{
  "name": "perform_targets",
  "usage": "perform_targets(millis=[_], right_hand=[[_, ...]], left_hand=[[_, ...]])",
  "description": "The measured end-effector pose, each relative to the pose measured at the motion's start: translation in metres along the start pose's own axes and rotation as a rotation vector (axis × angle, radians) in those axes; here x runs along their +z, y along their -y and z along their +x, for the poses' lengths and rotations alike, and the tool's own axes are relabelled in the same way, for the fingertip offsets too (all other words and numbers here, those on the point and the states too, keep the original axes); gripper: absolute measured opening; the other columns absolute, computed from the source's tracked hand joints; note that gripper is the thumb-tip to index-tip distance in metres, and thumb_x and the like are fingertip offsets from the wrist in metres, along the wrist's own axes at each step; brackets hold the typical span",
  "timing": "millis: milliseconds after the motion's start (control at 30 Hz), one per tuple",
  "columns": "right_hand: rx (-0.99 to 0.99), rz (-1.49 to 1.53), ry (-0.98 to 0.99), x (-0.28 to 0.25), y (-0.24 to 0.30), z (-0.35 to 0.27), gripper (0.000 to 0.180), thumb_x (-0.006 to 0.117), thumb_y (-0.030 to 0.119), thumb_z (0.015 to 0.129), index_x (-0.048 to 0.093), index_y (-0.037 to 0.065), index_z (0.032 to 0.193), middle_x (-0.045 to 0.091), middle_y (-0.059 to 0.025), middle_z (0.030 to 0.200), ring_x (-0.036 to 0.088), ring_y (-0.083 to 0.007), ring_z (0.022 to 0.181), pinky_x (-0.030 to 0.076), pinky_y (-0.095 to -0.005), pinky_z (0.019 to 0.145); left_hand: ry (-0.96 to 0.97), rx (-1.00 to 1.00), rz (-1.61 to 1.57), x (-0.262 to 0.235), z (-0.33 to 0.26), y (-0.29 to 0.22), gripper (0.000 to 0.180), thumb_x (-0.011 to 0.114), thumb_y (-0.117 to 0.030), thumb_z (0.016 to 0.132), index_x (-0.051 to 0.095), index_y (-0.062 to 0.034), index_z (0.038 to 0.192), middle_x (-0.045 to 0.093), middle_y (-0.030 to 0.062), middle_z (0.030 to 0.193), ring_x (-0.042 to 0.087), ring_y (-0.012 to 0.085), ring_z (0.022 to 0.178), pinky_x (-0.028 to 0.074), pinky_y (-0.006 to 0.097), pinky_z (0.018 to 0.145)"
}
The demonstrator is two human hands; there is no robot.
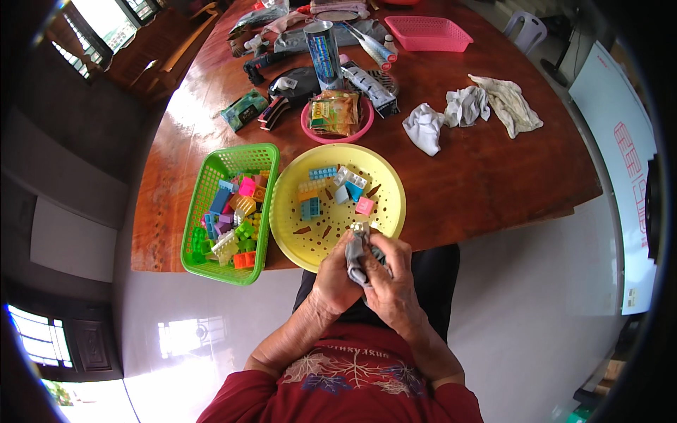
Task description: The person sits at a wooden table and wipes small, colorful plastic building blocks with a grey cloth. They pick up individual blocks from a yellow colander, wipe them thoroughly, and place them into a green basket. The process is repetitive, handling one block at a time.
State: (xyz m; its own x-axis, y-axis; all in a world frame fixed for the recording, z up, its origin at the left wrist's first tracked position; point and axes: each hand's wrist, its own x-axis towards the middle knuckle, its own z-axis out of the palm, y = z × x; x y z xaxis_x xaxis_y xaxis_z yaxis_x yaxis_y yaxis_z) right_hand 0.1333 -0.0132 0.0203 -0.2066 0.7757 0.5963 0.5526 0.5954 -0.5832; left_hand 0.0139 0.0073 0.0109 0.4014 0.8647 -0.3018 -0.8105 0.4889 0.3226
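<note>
It looked like a home's living area: toy bricks lay in a green basket at nine o'clock on a polished wooden table, a wooden seat stood at eleven, a window at ten, a plastic chair between one and two, and a panelled door at eight.

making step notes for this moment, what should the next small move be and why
Probably turn the pale studded block within the grey cloth so the cloth can rub its exposed end: the left hand and right hand are closed around the cloth, and the block's studs poke out of it uncovered.
</note>
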Motion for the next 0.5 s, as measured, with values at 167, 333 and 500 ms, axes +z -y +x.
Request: perform_targets(millis=[167,333,500], right_hand=[[0.011,0.100,0.179,-0.008,0.001,-0.020,0.046,0.068,-0.008,0.060,0.060,0.001,0.105,0.046,-0.0139,0.117,0.049,-0.0304,0.100,0.047,-0.0375,0.078],[0.504,0.607,0.077,-0.047,0.008,-0.020,0.044,0.067,-0.005,0.064,0.061,0.003,0.107,0.051,-0.0126,0.110,0.055,-0.0278,0.098,0.049,-0.0350,0.078],[0.040,0.192,-0.095,-0.035,0.009,0.006,0.046,0.069,-0.004,0.066,0.061,0.004,0.111,0.050,-0.0103,0.109,0.054,-0.0263,0.092,0.048,-0.0353,0.075]], left_hand=[[-0.050,0.081,0.221,-0.007,-0.003,-0.005,0.029,0.043,-0.030,0.096,0.050,-0.0061,0.111,0.056,0.0054,0.102,0.055,0.0169,0.090,0.047,0.031,0.080],[0.130,0.306,0.415,-0.005,-0.002,-0.007,0.023,0.049,-0.023,0.094,0.049,-0.0086,0.113,0.054,0.0022,0.100,0.053,0.0151,0.088,0.044,0.029,0.081],[0.290,0.449,1.061,0.011,-0.014,-0.009,0.029,0.047,-0.027,0.096,0.043,-0.0075,0.116,0.048,-0.0008,0.100,0.046,0.0071,0.090,0.038,0.022,0.082]])
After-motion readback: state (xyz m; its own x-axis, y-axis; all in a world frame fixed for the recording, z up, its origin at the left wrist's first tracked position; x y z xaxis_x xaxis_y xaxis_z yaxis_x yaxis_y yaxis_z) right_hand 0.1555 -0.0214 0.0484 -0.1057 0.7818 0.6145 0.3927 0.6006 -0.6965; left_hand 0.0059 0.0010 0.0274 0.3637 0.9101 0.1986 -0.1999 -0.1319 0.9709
